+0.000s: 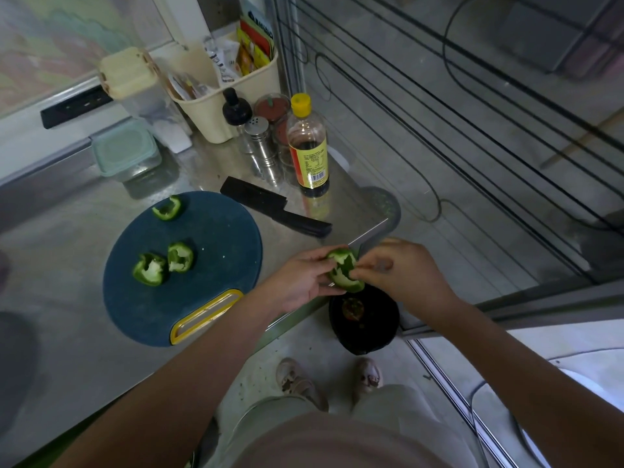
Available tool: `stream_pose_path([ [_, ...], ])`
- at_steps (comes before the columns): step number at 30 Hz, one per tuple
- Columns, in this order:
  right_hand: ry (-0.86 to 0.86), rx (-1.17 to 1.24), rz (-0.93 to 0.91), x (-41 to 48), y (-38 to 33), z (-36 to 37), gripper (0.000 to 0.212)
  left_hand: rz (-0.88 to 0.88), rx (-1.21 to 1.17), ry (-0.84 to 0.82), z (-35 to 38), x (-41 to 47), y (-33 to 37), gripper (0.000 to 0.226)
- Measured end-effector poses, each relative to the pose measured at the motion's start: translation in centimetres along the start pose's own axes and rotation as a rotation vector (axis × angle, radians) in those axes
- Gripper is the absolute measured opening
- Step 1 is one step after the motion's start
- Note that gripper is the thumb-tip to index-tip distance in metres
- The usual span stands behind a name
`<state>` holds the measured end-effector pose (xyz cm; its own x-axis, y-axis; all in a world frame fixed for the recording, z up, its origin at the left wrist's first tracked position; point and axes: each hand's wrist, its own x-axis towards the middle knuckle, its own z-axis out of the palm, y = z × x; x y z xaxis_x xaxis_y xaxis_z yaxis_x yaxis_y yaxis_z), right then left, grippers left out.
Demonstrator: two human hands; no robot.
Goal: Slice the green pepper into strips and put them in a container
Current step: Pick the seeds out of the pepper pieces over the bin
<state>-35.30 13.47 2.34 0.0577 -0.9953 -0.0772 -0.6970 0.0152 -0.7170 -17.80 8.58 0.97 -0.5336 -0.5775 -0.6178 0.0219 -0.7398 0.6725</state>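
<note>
The steel surface (67,332) lies to the left of the hands, and much of it is taken up by a round dark board (209,282), well to the left of the left hand (300,282). Directly beneath the hands, past the edge of the surface, a black bin (374,336) stands on the floor. A black knife (270,206) is laid just beyond the hands, near the corner of the surface, and a lidded box (126,150), perhaps meant as the container, is set far beyond and to the left. One pepper piece (344,273) is gripped by the left hand in the air above the bin, while the pale ribs inside it are pinched by the fingertips of the right hand (401,271). Three further pieces (149,269) are left on the board, none yet cut into strips. Cleaning appears to be the step in hand, and slicing has not begun. Because the work is done over the bin, the piece could be lost into it if the wet skin slips during a hard tug. The flesh could be torn by the same pull. The knife could be knocked off the corner when it is reached for.
</note>
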Motion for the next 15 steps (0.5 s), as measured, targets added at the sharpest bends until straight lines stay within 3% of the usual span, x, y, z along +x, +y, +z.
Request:
stream_pose_path([
  [5, -0.036, -0.187, 0.100, 0.5, -1.1, 1.4, 0.034, 0.027, -0.004, -0.004, 1.0, 0.3, 0.1, 0.036],
  [9, 0.021, 0.066, 0.173, 0.8, -1.0, 1.3, 0.033, 0.059, 0.020, -0.063, 0.9, 0.3, 0.7, 0.039],
  [13, 0.002, 0.374, 0.271, 1.2, -1.3, 0.5, 0.006, 0.090, 0.062, -0.124, 0.3, 0.1, 1.4, 0.039],
  [15, -0.039, 0.477, 0.329, 1.5, -1.3, -0.2, 0.012, 0.088, 0.087, -0.137, 0.0, 0.0, 1.7, 0.036],
])
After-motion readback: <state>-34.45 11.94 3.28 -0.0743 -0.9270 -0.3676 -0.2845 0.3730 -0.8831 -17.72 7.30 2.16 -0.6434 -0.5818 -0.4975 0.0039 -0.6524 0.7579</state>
